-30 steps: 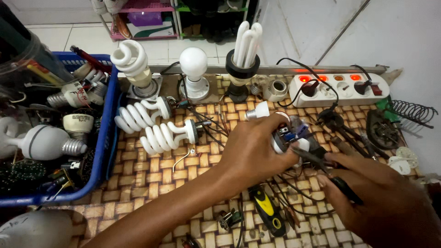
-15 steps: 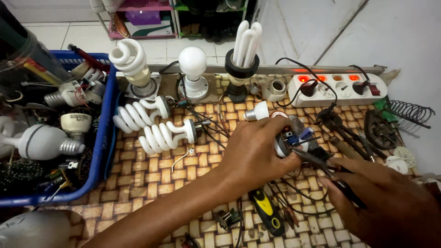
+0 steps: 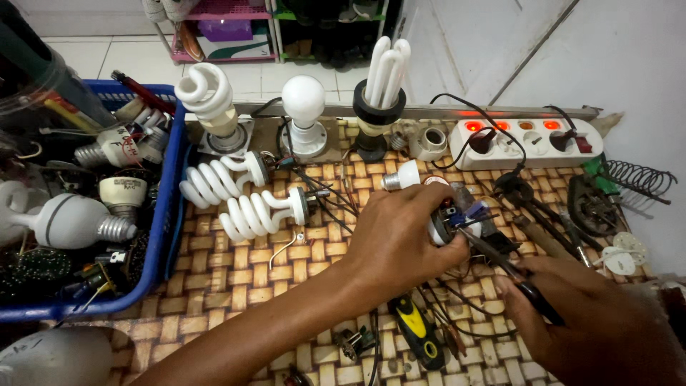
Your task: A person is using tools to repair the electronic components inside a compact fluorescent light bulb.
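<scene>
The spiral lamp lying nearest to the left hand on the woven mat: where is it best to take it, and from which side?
Probably by the plastic base of the spiral lamp, from above: it lies flat, and wires crowd its right end.

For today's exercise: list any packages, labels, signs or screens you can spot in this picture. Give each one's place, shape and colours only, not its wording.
Printed marking on a white bulb base: in the blue basket, left; small, red on white.
Box: on the shelf behind, top; rectangular, white with a green mark.
No signs or screens.
</scene>
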